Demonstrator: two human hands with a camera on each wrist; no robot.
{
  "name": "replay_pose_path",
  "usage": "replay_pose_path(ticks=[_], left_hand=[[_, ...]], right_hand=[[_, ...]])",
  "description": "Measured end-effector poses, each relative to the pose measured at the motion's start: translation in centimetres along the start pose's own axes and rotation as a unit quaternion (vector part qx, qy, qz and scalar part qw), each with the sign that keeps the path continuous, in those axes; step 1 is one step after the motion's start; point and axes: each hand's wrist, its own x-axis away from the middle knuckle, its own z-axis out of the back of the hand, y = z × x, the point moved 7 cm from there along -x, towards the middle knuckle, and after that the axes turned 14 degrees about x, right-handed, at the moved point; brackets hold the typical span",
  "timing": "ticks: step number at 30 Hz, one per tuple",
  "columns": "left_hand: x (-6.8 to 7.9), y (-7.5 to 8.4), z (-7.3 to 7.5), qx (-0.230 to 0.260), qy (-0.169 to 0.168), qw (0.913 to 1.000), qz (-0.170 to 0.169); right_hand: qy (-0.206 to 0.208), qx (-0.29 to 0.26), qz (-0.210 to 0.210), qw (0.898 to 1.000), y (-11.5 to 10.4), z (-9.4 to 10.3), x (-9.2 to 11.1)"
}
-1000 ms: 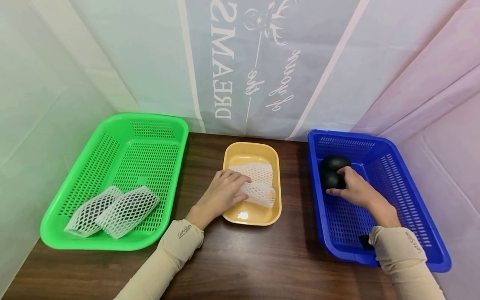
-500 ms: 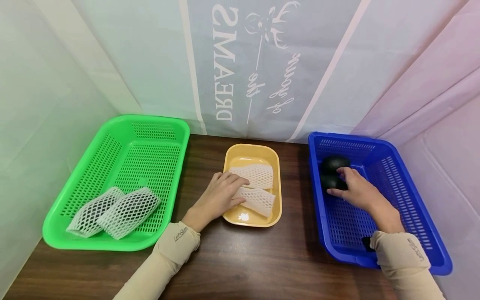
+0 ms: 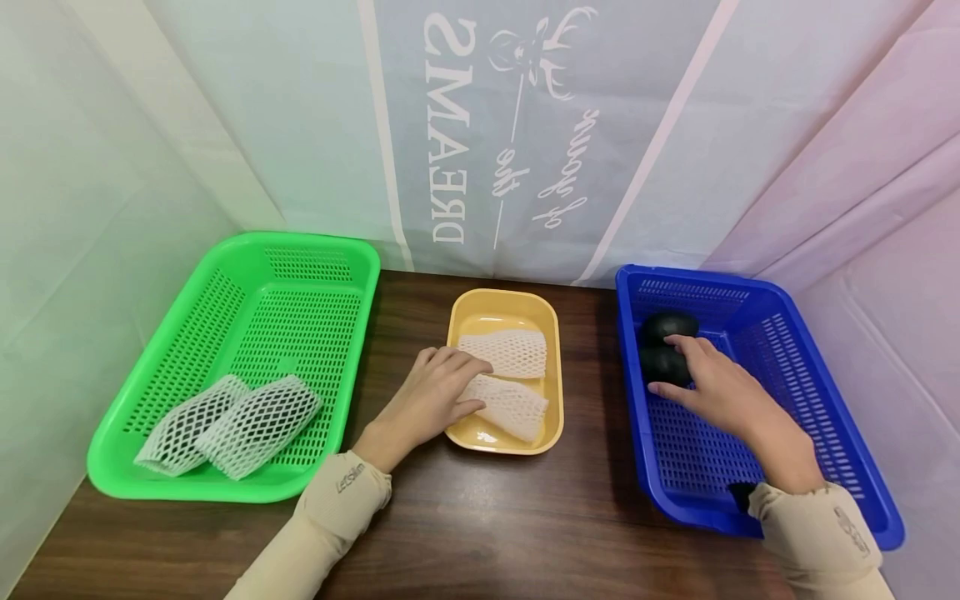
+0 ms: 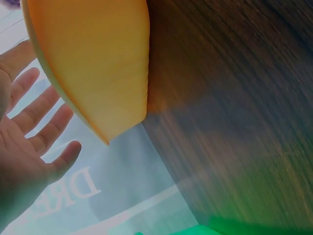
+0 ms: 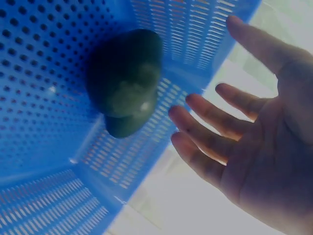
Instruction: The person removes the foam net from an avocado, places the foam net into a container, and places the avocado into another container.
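My left hand [image 3: 431, 396] hovers over the left rim of the yellow tray [image 3: 487, 321], fingers loosely bent and holding nothing. Under and beside its fingertips lie two white foam net sleeves, the far one [image 3: 517, 353] and the near one [image 3: 513, 408]. Inside the blue basket [image 3: 690, 442], two dark green avocados sit against the left side, a far one [image 3: 670, 325] and a near one [image 3: 662, 367]. Close by them is my right hand [image 3: 720, 387]. In the right wrist view its fingers [image 5: 210, 142] are spread and apart from the fruit.
At the left stands a green basket [image 3: 300, 333] holding two dark fruits in foam nets, one netted fruit [image 3: 258, 425] leaning on the other [image 3: 187, 429]. A printed curtain [image 3: 517, 142] hangs behind the brown table [image 3: 495, 525]. A small black object [image 3: 741, 495] shows beside the right wrist.
My left hand has drawn back slightly left, and the near foam net has dropped lower and flatter in the tray. My right hand has eased back a little from the avocados.
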Motion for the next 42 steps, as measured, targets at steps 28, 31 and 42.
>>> replay_pose_path(ticks=[28,31,42], left_hand=[[1.8,0.7,3.0,-0.034,0.017,0.9993,0.003],[2.0,0.7,3.4,-0.029,0.022,0.9993,0.005],[2.6,0.3,4.4,-0.025,0.032,0.9991,0.009]], right_hand=[[0.056,0.038,0.049,0.996,-5.6,2.2,3.7],[0.061,0.043,0.053,0.996,-6.2,2.0,4.1],[0.073,0.041,0.057,0.995,-7.1,0.6,5.6]])
